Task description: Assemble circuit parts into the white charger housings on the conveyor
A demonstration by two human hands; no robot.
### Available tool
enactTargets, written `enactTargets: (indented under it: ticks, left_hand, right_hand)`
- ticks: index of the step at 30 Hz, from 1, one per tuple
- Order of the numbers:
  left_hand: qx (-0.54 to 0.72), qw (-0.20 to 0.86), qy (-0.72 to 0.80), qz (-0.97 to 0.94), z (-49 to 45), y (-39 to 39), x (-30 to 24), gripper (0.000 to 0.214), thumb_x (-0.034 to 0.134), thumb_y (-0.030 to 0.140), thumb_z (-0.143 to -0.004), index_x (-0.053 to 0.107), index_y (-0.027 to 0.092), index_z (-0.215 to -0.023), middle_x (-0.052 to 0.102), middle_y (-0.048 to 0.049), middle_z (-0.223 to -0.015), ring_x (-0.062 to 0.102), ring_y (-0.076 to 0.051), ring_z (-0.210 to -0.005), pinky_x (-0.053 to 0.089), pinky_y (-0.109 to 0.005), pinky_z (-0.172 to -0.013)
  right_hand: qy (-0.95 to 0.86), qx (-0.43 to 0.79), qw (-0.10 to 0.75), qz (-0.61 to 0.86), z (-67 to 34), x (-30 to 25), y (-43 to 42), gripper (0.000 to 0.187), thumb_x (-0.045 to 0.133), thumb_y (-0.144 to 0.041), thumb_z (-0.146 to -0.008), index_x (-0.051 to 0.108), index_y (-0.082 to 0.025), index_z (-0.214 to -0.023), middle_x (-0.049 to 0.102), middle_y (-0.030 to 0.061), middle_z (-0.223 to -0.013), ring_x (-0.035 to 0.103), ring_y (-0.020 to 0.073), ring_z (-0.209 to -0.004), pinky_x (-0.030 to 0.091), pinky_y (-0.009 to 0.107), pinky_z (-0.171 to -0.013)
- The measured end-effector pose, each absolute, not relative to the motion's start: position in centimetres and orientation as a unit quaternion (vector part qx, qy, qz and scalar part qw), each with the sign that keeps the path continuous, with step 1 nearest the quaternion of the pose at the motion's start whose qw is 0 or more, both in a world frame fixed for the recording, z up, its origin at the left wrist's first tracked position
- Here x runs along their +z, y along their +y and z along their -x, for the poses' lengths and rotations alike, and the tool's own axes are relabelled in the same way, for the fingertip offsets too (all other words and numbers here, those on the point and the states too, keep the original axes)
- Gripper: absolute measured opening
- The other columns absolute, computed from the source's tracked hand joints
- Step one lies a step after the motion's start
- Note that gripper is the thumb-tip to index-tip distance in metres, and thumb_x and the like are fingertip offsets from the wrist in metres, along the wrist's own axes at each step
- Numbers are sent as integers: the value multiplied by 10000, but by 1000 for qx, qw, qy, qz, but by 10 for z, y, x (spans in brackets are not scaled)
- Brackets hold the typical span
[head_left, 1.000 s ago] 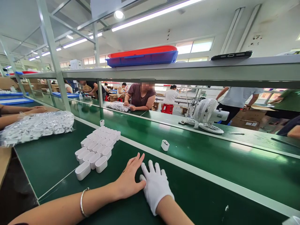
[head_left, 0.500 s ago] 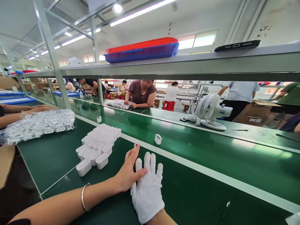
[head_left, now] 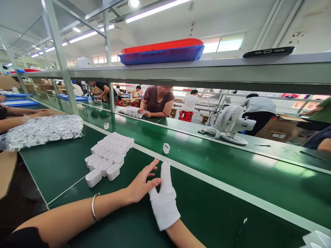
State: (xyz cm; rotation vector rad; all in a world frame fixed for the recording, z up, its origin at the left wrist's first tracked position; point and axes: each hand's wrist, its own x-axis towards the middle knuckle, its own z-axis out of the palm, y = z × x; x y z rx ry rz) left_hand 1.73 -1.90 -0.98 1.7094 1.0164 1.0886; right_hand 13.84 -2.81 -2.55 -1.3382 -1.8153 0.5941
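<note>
My bare left hand, with a silver bangle on the wrist, hovers over the green work surface. Its fingers are stretched out and its thumb reaches to the glove; whether they touch I cannot tell. My right hand wears a white cloth glove and is turned edge-on, fingers straight and close together, nothing held. Just beyond my fingertips stands a small white oval cup with something dark inside, on the green conveyor belt. To the left of my hands, several white oval cases sit in tight rows.
A clear bag of small white parts lies at left by another person's arms. Another small white cup is on the belt. White pieces show at lower right. Overhead, a shelf carries stacked trays and a phone.
My right hand has turned from a spread, back-up pose to edge-on with fingers together. The small cups on the belt have shifted left. More white pieces show at lower right.
</note>
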Motion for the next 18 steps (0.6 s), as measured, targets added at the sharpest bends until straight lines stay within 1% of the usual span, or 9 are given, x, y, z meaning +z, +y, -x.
enactTargets:
  ticks: [2,3,6,7,9,11,13,16,18]
  left_hand:
    - [451,436,400,-668,-19,-18,-10,585,512,388,-845,351,210,-1379,373,-103,-1424,452,-261,-1194,407,-405,-976]
    - [459,430,407,-662,-19,-18,-10,546,515,367,-844,390,213,-1353,382,-99,-1418,471,-256,-1169,423,-400,-957]
    - [477,388,445,-651,-18,-13,-12,455,559,286,-810,498,213,-1255,436,-87,-1375,501,-242,-1113,451,-380,-913]
    - [479,375,457,-649,-17,-11,-13,432,570,258,-796,524,214,-1224,460,-82,-1354,511,-236,-1093,458,-374,-899]
    - [480,359,479,-641,-15,-6,-15,393,582,216,-774,563,215,-1166,514,-74,-1294,531,-223,-1052,468,-364,-875]
    - [484,361,493,-627,-13,-1,-18,362,595,205,-760,587,210,-1122,563,-70,-1224,555,-212,-1003,479,-356,-850]
    - [489,388,489,-609,-12,2,-20,338,620,217,-749,603,187,-1085,605,-76,-1136,583,-198,-927,491,-348,-817]
    - [499,452,458,-580,-14,4,-21,343,665,255,-729,611,141,-1048,654,-68,-941,609,-180,-821,503,-337,-778]
    - [503,491,437,-562,-16,4,-21,388,698,278,-709,600,133,-1055,659,-43,-825,622,-175,-778,509,-332,-754]
  right_hand:
    - [-687,359,416,475,-147,-24,-16,664,217,-426,-901,-118,-241,-1444,249,80,-1501,337,230,-1324,334,465,-1032]
    - [-683,402,409,453,-152,-21,-9,616,164,-434,-914,-121,-278,-1438,291,67,-1486,385,211,-1296,354,465,-1011]
    - [-692,451,378,418,-166,-13,8,528,-39,-411,-919,5,-353,-1441,378,31,-1445,451,182,-1247,375,480,-975]
    - [-694,460,374,409,-169,-11,11,565,-128,-393,-899,29,-359,-1441,379,27,-1445,460,174,-1240,385,479,-965]
    - [-684,494,376,383,-173,-9,12,655,-261,-370,-844,2,-351,-1444,327,25,-1472,450,156,-1247,400,465,-954]
    - [-652,546,390,351,-173,-8,10,658,-273,-405,-828,-57,-324,-1444,281,35,-1490,426,149,-1264,401,448,-960]
    - [-600,607,408,324,-173,-7,6,649,-214,-470,-840,-95,-271,-1446,295,67,-1482,416,157,-1271,392,441,-974]
    - [-535,664,416,315,-172,-6,3,715,-145,-530,-843,-49,-176,-1457,361,123,-1443,429,186,-1263,392,444,-976]
    - [-519,677,414,319,-173,-5,2,748,-125,-547,-842,10,-149,-1461,371,137,-1435,428,199,-1264,391,444,-978]
